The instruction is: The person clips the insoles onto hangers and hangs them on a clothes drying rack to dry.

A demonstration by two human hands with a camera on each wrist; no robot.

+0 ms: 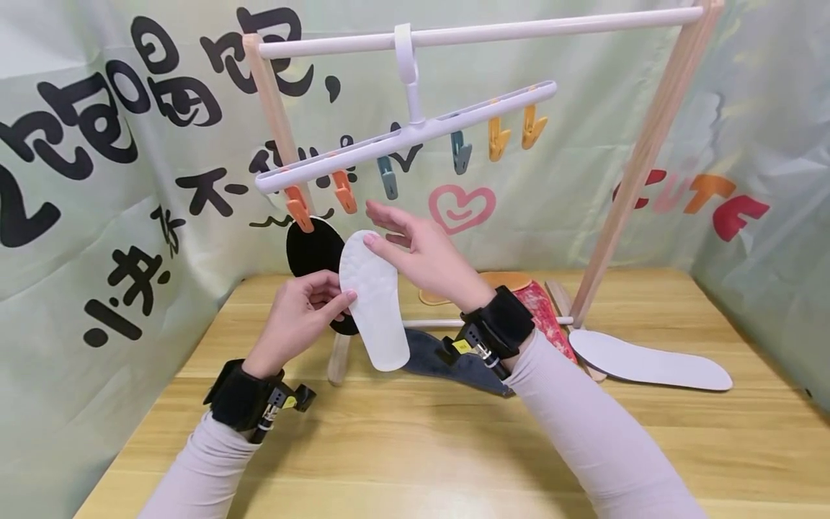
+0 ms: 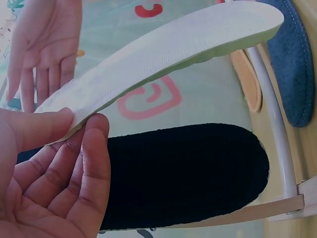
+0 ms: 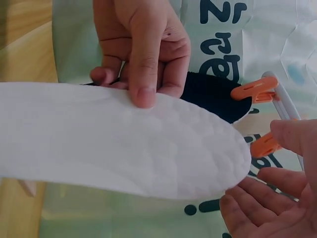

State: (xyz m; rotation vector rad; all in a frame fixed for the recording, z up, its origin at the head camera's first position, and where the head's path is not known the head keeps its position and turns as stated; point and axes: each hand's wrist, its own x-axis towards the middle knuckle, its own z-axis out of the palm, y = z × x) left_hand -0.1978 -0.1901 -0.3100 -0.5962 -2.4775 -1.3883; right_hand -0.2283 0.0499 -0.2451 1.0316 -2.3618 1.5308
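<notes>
Head view shows it best: the white insole is up in the air in front of the hanger, and everything hinges on its upper, broader end. From where I stand, that end sits just below the gap between the inner orange clip and the blue clip beside it, though I can't judge how far in front of them it is. Its long axis runs mostly upright, top tipped a little to the left, the narrower end pointing down over the table.

The left hand has it, thumb on the near face and fingers behind, pinching the left edge somewhat above the middle. From the left wrist, the insole shows almost side-on, stretching away from that pinch.

The right hand is the nearer one to the top end. Its fingers are loose and spread, grasping nothing; the thumb overlaps the top edge from above, but the right wrist view shows thumb and insole apart, and whether a fingertip touches I can't tell.

Just left, the black insole hangs from the outermost orange clip.
</notes>
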